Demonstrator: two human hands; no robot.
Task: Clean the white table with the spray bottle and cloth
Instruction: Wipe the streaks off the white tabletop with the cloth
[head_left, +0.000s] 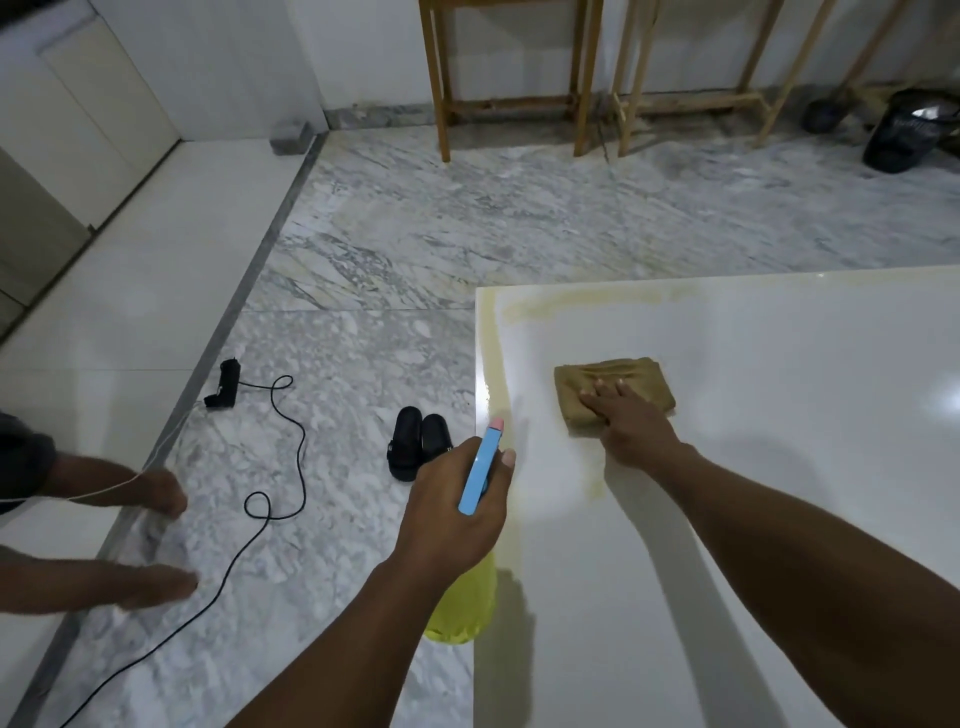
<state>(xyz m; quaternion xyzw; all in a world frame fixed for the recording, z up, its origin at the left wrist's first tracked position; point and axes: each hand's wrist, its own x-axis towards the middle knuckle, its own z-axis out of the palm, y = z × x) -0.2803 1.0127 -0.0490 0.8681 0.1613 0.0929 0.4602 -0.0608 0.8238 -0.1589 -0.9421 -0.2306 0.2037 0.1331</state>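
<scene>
The white table (779, 467) fills the lower right, with yellowish smears along its far and left edges. A folded tan cloth (613, 376) lies flat near the table's left edge. My right hand (631, 421) presses down on the cloth's near half with fingers spread. My left hand (452, 509) grips a spray bottle (480, 478) with a blue head, pink nozzle tip and yellow-green body, held over the table's left edge, nozzle pointing away from me.
A pair of black sandals (418, 441) sits on the marble floor left of the table. A black cable (280, 467) and plug lie further left. Another person's feet (161, 540) stand at the left. Wooden frames (509, 78) and a black bin (909, 130) stand at the far wall.
</scene>
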